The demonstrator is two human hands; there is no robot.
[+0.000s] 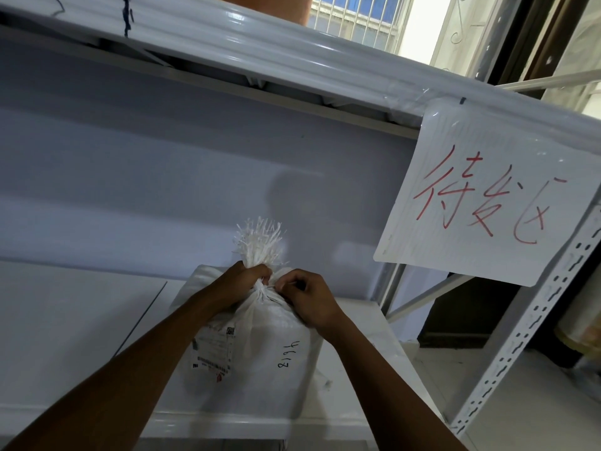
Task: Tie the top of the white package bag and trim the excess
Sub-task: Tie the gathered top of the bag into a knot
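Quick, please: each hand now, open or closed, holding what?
Left hand: closed, grips the white bag at its gathered neck.
Right hand: closed, pinches the same neck; whether it holds a tie cannot be told.

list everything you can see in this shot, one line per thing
white woven plastic package bag: one, white, lying on the shelf, neck gathered
frayed bag top: one, white, sticking up above both grips
printed shipping label: one, white with dark print, on the bag's left side
white metal shelf: one, white, under the bag
paper sign with red handwriting: one, white and red, hanging from the upper rail at right
perforated metal upright: one, white, right of the shelf
barred window: one, white bars, top of view
left grip: one, the left hand, curled round the bag's neck
right grip: one, the right hand, pinching the neck from the right
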